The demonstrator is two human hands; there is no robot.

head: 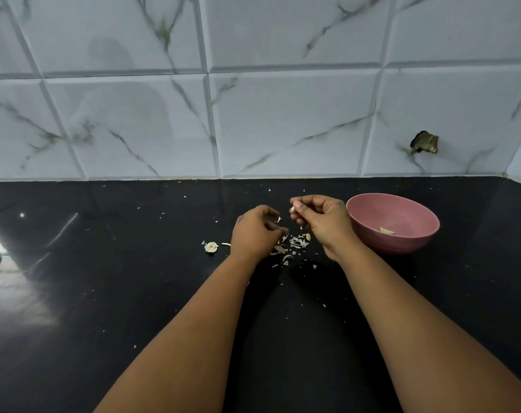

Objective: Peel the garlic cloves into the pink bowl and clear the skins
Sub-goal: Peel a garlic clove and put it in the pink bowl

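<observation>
Fingertips [295,207] of our right hand [322,222] are pinching a garlic clove [291,209] just left of the pink bowl [402,210]; our left hand [256,231], fingers curled, is pinching a skin flake [279,219] above the skins [295,242].

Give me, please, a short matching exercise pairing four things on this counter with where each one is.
Things:
1. peeled clove
2. garlic clove
3. garlic root end
4. pile of skins

Places:
A. on the counter between the two wrists
B. inside the pink bowl
C. pinched in the right hand
D. on the counter, left of the left hand

Pairs: 1-B, 2-C, 3-D, 4-A
</observation>
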